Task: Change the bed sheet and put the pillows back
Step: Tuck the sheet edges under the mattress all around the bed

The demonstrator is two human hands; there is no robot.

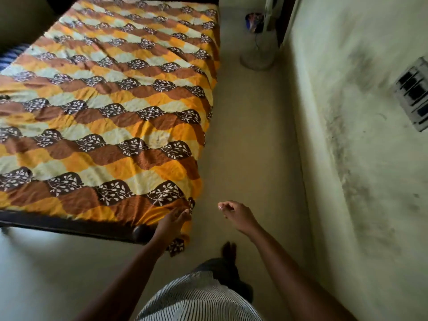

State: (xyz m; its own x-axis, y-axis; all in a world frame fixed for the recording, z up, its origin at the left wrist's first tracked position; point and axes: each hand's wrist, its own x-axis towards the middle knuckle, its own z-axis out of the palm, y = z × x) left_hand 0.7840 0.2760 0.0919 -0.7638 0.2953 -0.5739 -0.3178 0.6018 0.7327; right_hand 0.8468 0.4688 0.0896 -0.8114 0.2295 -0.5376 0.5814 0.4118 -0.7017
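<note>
Across the left side, the sheet (111, 107) is lying spread over the bed (69, 224), mildly creased, with its right edge hanging down over the side. At the near right corner the left hand (171, 223) is reaching onto the fabric. Its fingers (178, 210) appear to be pinching the sheet just where the creases are gathering. Just to the right, over the floor (250, 147), the right hand (236, 214) is hovering apart from the bed, fingers loosely curled and holding nothing. Farther back a round stand (257, 59) is resting on the floor near the wall (347, 112). No pillow is showing plainly.

The sheet is looking thin, soft and light, so it is likely going to slide and bunch rather than resist a pull. Taking it at the corners, one in each hand, is probably offering the best control, since a grip in the middle is only going to drag up a fold.
</note>
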